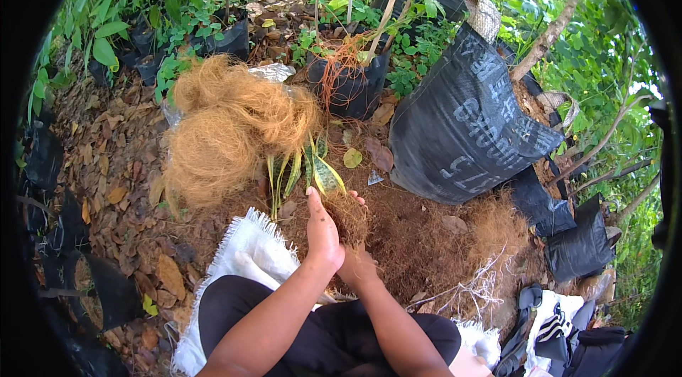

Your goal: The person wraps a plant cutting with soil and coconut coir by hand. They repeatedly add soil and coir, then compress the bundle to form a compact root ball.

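Observation:
Between my two hands sits a ball of brown coir fibre (349,217) with a small variegated snake plant (326,175) rising from its far end. My left hand (323,230) presses along the ball's left side, thumb pointing away from me. Around the right side and underneath curls my right hand (358,262); its fingertips show at the ball's far right, and part of it is hidden. More snake plant leaves (285,177) lie just beyond my left hand, beside a large heap of golden coir fibre (224,126).
A big black woven sack (463,121) with printed writing leans at the right. Behind the fibre heap stands a black grow bag (349,84) with orange strings. White woven sacking (250,249) lies under my legs; pale roots (474,289) and a loose fibre clump (493,225) lie at the right.

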The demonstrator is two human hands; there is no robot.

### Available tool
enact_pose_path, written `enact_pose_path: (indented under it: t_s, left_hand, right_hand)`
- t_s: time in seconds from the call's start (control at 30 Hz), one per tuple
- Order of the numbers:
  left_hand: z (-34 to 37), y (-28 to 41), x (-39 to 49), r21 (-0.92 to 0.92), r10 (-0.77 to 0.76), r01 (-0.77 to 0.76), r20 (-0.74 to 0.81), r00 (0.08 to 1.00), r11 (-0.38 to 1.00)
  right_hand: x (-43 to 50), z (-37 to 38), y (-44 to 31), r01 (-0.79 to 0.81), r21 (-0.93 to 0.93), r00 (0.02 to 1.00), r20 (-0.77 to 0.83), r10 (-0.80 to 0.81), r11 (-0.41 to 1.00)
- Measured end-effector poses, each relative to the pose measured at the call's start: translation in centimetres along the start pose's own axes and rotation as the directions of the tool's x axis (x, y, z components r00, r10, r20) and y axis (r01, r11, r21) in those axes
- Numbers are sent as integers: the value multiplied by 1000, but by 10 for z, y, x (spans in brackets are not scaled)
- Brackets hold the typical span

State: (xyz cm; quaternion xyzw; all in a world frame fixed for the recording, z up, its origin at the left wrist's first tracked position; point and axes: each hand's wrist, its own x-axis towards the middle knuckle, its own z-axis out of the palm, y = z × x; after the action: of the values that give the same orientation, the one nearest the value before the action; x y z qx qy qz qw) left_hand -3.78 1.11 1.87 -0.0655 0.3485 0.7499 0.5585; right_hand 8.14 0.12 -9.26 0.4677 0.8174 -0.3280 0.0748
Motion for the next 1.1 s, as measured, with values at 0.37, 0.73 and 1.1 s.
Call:
enact_pose_path:
  t_s: [0.37,0.73,1.1]
  left_hand:
    - [-2,-1,0,-35,-64,67,92,994,997]
    - [3,-5,-14,-22,-182,186,122,976,982]
    - [-4,-28,-21,123,-171,157,121,978,980]
  right_hand:
    - [18,-13,19,117,439,993,-61,-100,891]
    - [-21,-144,15,-50,602,984,-109,144,797]
    - [-50,-180,-15,267,927,944,-307,124,263]
